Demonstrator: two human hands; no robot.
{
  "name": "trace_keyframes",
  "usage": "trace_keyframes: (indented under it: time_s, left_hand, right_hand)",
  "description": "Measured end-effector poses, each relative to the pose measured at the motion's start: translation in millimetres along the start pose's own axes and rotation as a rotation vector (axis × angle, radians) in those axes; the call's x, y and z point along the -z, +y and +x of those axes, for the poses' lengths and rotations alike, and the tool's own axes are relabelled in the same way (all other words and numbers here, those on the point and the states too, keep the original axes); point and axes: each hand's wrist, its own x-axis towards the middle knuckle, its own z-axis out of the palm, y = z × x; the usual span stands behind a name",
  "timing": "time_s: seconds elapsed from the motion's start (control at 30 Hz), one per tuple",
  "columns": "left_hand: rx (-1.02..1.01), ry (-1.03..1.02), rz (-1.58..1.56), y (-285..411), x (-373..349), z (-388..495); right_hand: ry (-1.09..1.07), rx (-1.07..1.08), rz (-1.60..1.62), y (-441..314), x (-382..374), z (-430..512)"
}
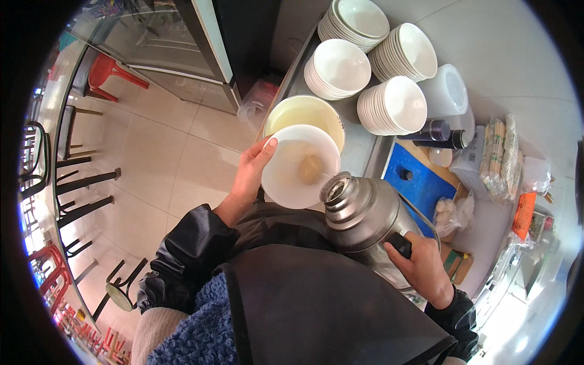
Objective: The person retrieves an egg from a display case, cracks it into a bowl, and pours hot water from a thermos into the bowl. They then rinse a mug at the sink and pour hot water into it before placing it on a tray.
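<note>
My left hand (250, 172) grips a white bowl (283, 187) by its left rim, thumb on top. Inside the bowl is a pale brown patch (311, 169); whether it is food or paste I cannot tell. My right hand (422, 262) is closed around the black handle of a steel vacuum flask (372, 214). The flask lies tilted, its uncapped mouth at the bowl's right rim, and a thin clear stream seems to run from it. Just beyond the bowl, partly covered by it, stands a cream enamel basin (305, 111) of yellowish liquid.
Several stacks of white bowls (336, 68) stand on the metal counter (353, 130). A blue mat (417, 182) carries a small dark stopper (405, 174). Dark bottles (435, 130), wrapped chopsticks (495, 150) and a plastic bag (451, 214) sit at right. Stools (119, 295) and a glass-doored cabinet (159, 45) are at left.
</note>
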Motion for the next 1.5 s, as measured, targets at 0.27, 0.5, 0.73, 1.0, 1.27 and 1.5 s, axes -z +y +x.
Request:
trace_keyframes:
  time_s: [0.27, 0.5, 0.73, 1.0, 1.27, 1.5]
  left_hand:
    - [0.010, 0.011, -0.041, -5, 0, 1]
    - [0.030, 0.017, -0.053, -7, 1, 1]
    - [0.033, 0.001, -0.086, -7, 4, 2]
    - [0.045, 0.013, -0.056, -6, 2, 1]
    - [0.063, -0.014, -0.074, -10, 4, 1]
    - [0.065, -0.011, -0.106, -10, 3, 2]
  right_hand:
    - [-0.029, -0.013, -0.004, 1, 1, 0]
    - [-0.025, -0.001, -0.004, 1, 1, -1]
    - [-0.037, -0.017, -0.002, 1, 3, -2]
    - [-0.072, -0.047, -0.019, -2, 6, -3]
    - [-0.066, -0.060, -0.039, 0, 3, -4]
    - [-0.063, -0.032, -0.056, -3, 4, -5]
